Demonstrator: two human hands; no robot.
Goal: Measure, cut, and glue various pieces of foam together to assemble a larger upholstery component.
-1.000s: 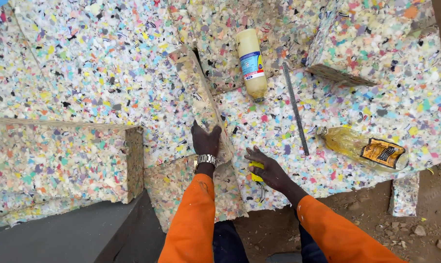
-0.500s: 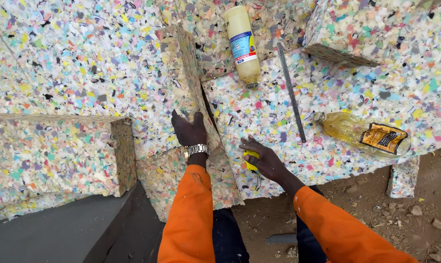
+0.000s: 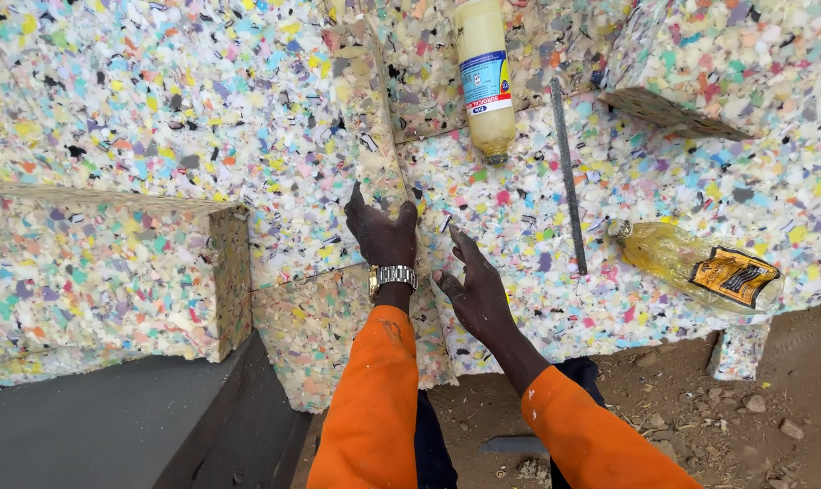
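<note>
Left hand: the left hand [image 3: 380, 234] lies palm down on the narrow foam strip [image 3: 367, 118], thumb and fingers spread to either side of it – pressing, not clamped round it. A metal wristwatch [image 3: 392, 274] sits on the wrist, above an orange sleeve [image 3: 374, 407].
Right hand: the right hand [image 3: 475, 292] rests flat on the foam slab [image 3: 609, 226] just beside the strip, fingers apart and stretched towards it; whether it holds anything underneath I cannot tell.
Foam strip: a long, thin piece of speckled foam, running from the top of the view down to the left hand, along the seam between the right slab and the big foam sheet [image 3: 157, 100] on the left.
On the slab: a pale plastic bottle [image 3: 484, 77] with a blue label lies near the top – a dark metal rod [image 3: 568, 177] lies beside it, and a yellow bottle [image 3: 696, 264] with a black label lies on its side further right.
Left side: a thick foam block [image 3: 102, 272] stands apart from the hands.
Ground: bare dirt [image 3: 754, 417] with small stones.
</note>
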